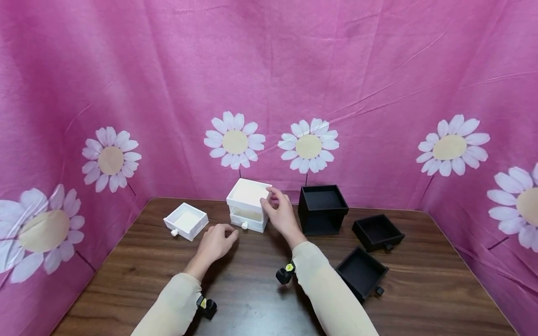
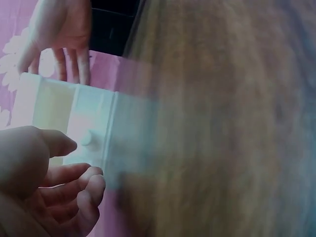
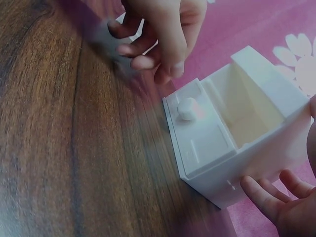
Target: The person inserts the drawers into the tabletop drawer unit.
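A small white drawer box (image 1: 249, 192) stands at the back of the table, with a round-knobbed drawer (image 3: 200, 131) in its lower slot and its upper slot bare. My right hand (image 1: 279, 212) rests on the box's right side, its fingers fairly straight against the wall and its thumb by the top front edge. My left hand (image 1: 216, 242) hovers in front and to the left of the box, fingers loosely bent, with nothing in them. In the left wrist view its fingertips are near the white knob (image 2: 87, 138). A loose white drawer (image 1: 186, 220) lies to the left.
Right of the white box stands a black drawer box (image 1: 322, 210) with an open front. Two loose black drawers (image 1: 378, 232) lie on the right of the wooden table (image 1: 252, 289). A pink flowered curtain (image 1: 269, 84) hangs close behind the boxes.
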Tool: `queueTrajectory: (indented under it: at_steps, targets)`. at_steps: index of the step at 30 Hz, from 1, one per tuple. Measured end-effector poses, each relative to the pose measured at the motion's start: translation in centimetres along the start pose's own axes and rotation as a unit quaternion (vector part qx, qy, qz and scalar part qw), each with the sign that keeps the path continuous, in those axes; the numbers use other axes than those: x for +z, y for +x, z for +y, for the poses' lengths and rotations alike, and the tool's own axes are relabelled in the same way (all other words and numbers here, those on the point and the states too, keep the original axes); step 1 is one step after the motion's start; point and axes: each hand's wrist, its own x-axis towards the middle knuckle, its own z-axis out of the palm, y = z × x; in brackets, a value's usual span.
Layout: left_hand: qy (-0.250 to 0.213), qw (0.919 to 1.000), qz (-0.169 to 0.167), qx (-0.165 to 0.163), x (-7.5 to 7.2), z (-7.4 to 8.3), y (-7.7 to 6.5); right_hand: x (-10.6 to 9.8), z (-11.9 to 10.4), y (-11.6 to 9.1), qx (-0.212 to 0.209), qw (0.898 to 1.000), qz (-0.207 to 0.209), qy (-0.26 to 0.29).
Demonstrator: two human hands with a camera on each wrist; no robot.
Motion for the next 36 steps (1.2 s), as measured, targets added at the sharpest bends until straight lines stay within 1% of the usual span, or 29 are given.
queueTrajectory:
  at_steps: [5,8,11,16,17,20,21,24,25,27,31,33,35,36]
  targets:
    - [0.005,0.9997,0.019,0.016,-0.2,-1.6,-0.1,0.1,0.0,0.0,0.0,1.0,0.002,0.001]
    - [-0.007,0.9994,0.027,0.019,-0.8,-1.9,-0.5,0.1,0.0,0.1,-0.001,1.0,0.001,-0.001]
    - [-0.018,0.9992,0.027,0.024,-1.4,-2.2,-0.7,0.0,-0.1,0.1,-0.003,1.0,0.002,0.001]
    - [-0.027,0.9989,0.029,0.023,-2.4,-2.7,-1.2,-0.1,-0.2,0.2,0.001,1.0,0.003,0.004]
    - [-0.029,0.9987,0.033,0.026,-2.6,-2.8,-1.3,-0.1,-0.2,0.2,0.002,1.0,0.003,0.004]
    - [-0.037,0.9975,0.037,0.048,-4.0,-2.5,-2.1,-0.2,-0.2,0.2,0.004,1.0,0.003,0.004]
    - [-0.037,0.9973,0.039,0.05,-4.2,-2.7,-2.2,-0.2,-0.2,0.2,0.004,1.0,0.004,0.003]
    - [-0.032,0.9975,0.044,0.045,-4.5,-3.3,-2.5,-0.1,-0.2,0.2,0.0,1.0,0.004,0.006]
    - [-0.031,0.9977,0.049,0.036,-4.3,-3.9,-2.5,-0.1,-0.2,0.2,-0.001,1.0,0.004,0.007]
    - [-0.031,0.9979,0.049,0.028,-4.2,-4.3,-2.6,-0.1,-0.1,0.2,-0.001,1.0,0.003,0.007]
    - [-0.041,0.9973,0.047,0.039,-5.2,-3.8,-3.5,0.0,0.0,0.1,0.003,1.0,0.0,0.004]
    - [-0.042,0.9972,0.045,0.042,-6.0,-2.9,-4.2,0.0,0.0,0.1,0.004,1.0,-0.001,0.004]
    - [-0.041,0.9977,0.043,0.031,-6.9,-1.9,-4.8,0.0,0.0,0.0,0.004,1.0,-0.001,0.005]
    - [-0.039,0.9984,0.036,0.02,-7.5,-1.2,-5.1,0.0,0.1,0.1,0.003,1.0,-0.001,0.004]
